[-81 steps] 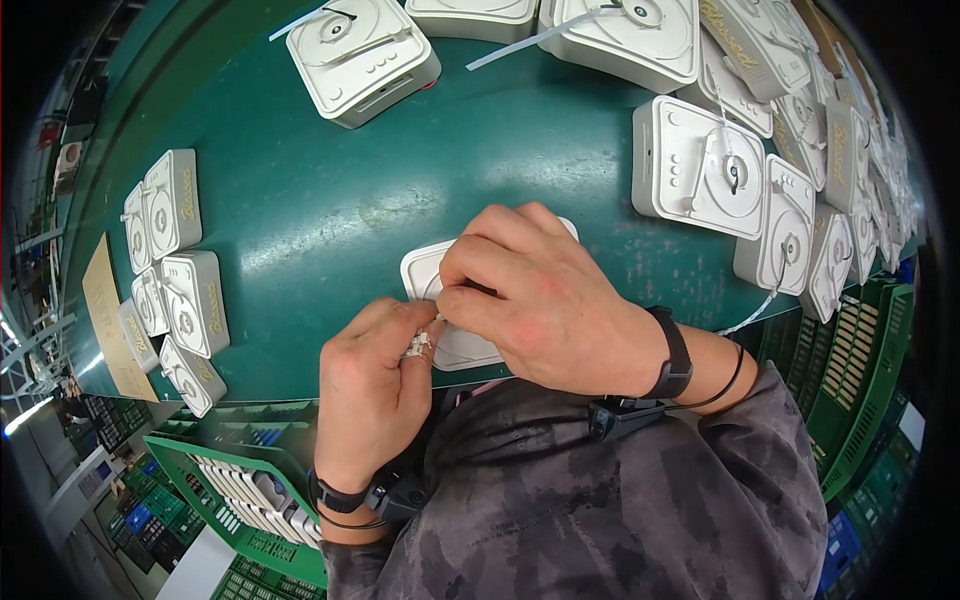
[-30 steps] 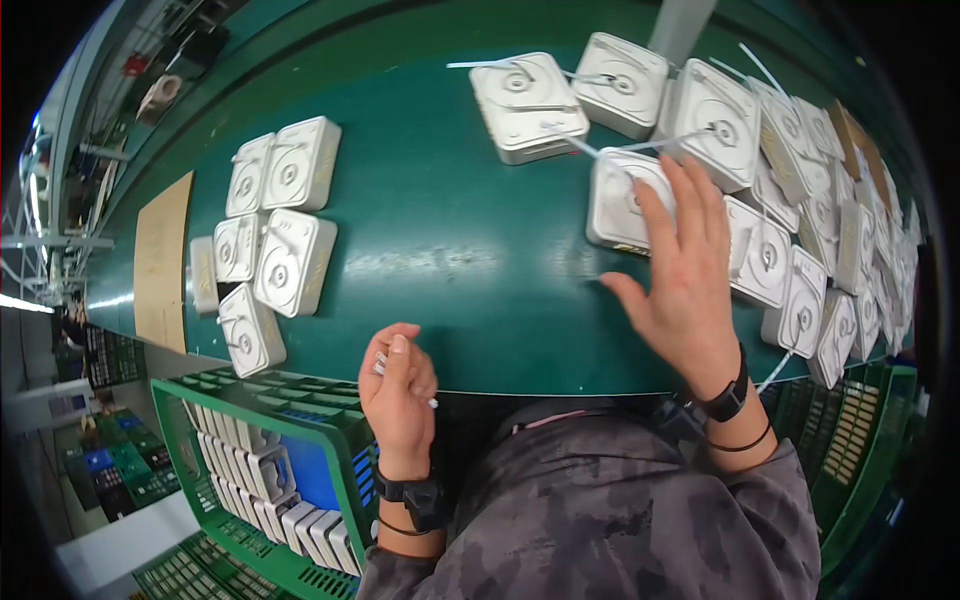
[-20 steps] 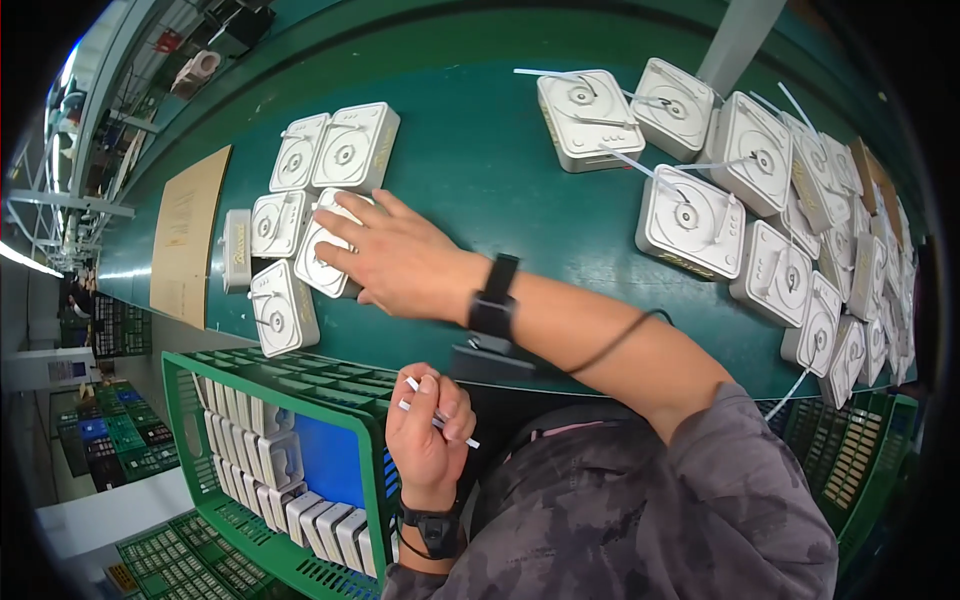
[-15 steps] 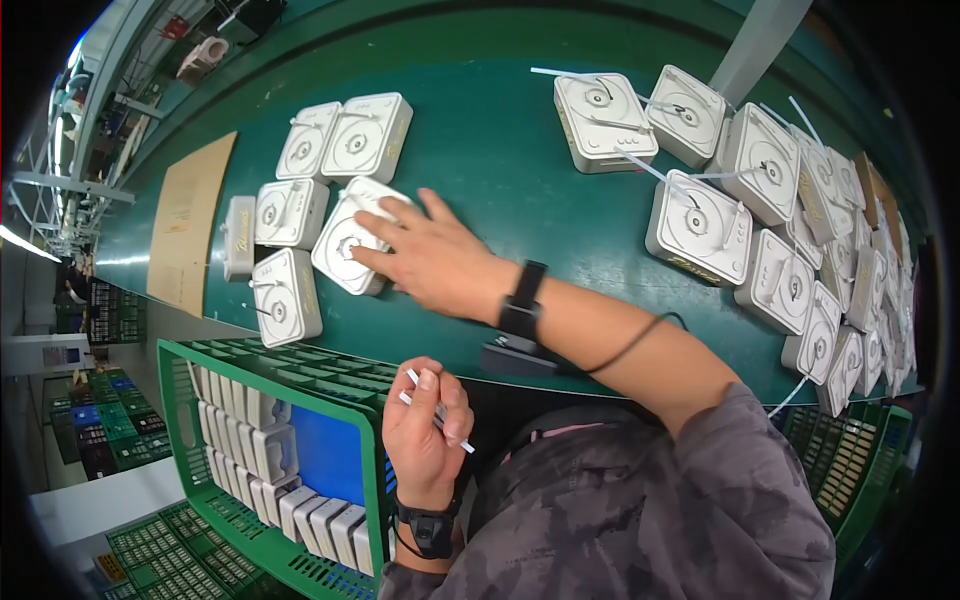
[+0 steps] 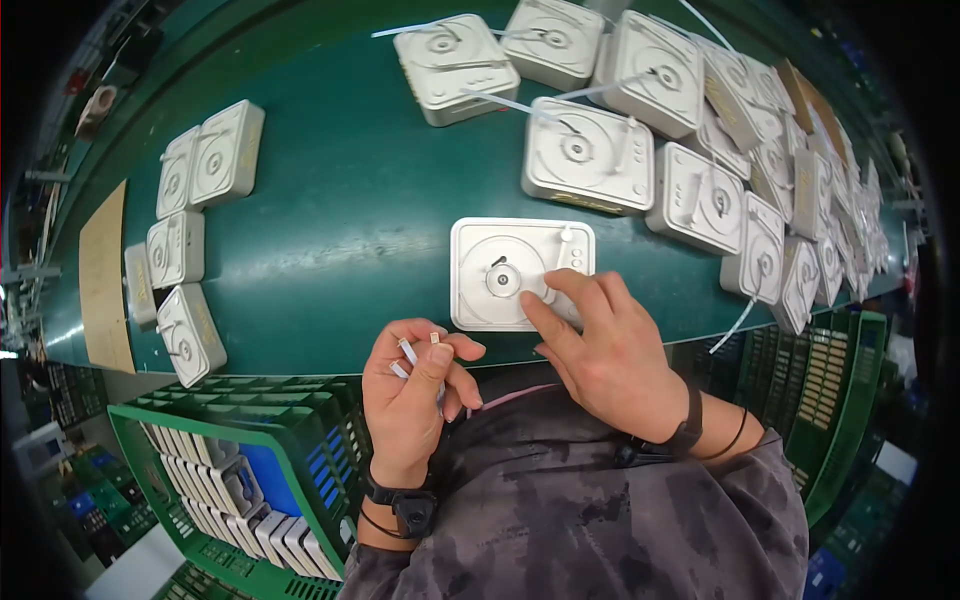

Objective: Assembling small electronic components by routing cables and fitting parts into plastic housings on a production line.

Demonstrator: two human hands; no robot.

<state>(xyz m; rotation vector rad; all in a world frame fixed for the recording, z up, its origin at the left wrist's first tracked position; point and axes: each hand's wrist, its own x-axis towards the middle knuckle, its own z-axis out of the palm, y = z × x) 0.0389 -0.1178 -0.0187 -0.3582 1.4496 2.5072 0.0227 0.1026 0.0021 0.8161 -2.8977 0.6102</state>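
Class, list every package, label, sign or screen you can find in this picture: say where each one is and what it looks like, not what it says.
Cardboard sheet: far left on the green table, flat, tan, long rectangle.
Label: front edge of a white square unit, upper middle, narrow yellowish strip.
Screens or signs: none visible.

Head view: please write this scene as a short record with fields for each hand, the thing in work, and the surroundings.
left hand: holds thin white cable pieces between the fingers
right hand: fingers rest on the white square unit
surface: green table
right side: many similar white units, some with white cables
left side: smaller group of units
below left: green crate with white units inside
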